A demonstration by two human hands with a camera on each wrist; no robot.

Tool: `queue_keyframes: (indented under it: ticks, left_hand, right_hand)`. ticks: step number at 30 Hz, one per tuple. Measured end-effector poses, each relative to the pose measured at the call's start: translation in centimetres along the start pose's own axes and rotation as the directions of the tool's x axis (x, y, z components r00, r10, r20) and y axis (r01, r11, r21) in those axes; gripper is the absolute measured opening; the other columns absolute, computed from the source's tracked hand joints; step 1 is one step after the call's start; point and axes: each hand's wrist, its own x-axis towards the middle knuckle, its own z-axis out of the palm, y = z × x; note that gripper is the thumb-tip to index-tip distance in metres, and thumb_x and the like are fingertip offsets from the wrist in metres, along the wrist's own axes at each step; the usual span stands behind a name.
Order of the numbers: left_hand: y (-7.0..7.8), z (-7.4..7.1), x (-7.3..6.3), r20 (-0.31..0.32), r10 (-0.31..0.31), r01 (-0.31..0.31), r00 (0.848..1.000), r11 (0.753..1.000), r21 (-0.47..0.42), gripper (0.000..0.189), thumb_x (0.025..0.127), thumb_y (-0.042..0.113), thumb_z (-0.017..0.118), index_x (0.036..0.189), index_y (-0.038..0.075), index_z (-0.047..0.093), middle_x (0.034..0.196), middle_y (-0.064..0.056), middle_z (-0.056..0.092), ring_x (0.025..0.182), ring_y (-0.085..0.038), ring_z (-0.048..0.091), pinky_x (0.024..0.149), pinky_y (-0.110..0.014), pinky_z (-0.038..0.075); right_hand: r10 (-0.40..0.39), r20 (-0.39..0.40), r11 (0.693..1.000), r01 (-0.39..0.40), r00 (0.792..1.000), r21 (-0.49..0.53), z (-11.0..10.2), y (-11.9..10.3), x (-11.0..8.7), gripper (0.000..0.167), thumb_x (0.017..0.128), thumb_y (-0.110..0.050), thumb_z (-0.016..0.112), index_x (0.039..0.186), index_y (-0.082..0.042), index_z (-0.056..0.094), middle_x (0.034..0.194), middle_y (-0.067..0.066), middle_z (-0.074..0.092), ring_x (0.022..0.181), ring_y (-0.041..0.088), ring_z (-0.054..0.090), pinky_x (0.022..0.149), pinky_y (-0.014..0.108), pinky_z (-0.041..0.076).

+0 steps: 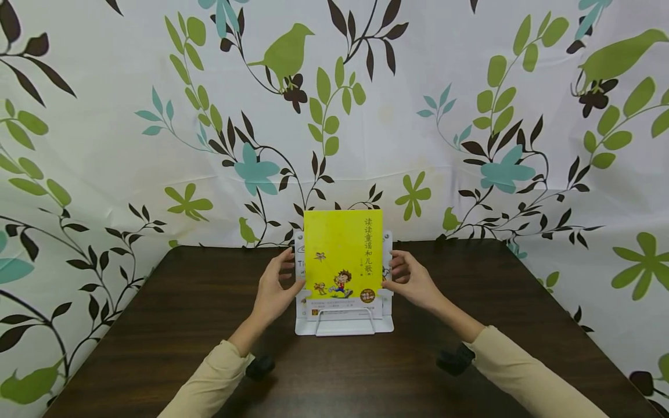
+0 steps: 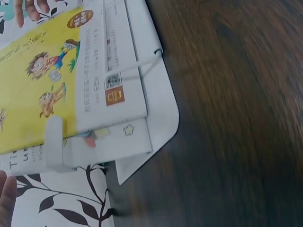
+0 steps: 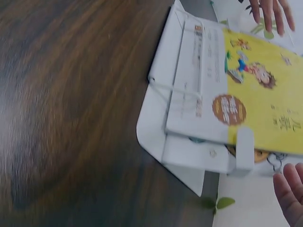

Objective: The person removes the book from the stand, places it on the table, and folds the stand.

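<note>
A yellow children's book (image 1: 340,249) leans upright on a white metal book stand (image 1: 300,325), with a wire loop across its foot. Behind it, a second, pale book (image 2: 109,146) shows along its edges. White side clips (image 3: 245,146) reach over the books' sides. My left hand (image 1: 275,284) is at the stand's left side, its fingers spread and slightly bent. At the opposite side my right hand (image 1: 415,280) mirrors it, thumb in front of the other fingers. In both wrist views fingertips are close beside the book edges, and no grip shows.
The stand is on a dark wooden table (image 1: 183,325), near its back edge. A cloth with leaves and birds (image 1: 366,116) hangs behind. Dark wrist devices are at the left cuff (image 1: 259,367) and right cuff (image 1: 455,359).
</note>
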Motion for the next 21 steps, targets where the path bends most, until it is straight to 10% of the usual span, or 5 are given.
queue_keyframes:
  ticks: [21]
  left_hand:
    - [-0.1,2.0,-0.1,-0.088,-0.011,0.01,0.996,1.0,-0.016,0.046,0.076,-0.008,0.065,0.119,-0.003,0.054,0.103,-0.016,0.056,0.09,-0.028,0.058,0.069,-0.037,0.053]
  right_hand:
    - [0.071,-0.144,0.997,-0.072,0.987,-0.005,2.9,-0.7,0.5,0.058,0.073,0.002,0.071,0.125,0.006,0.044,0.101,0.018,0.051,0.088,0.029,0.053,0.07,0.037,0.052]
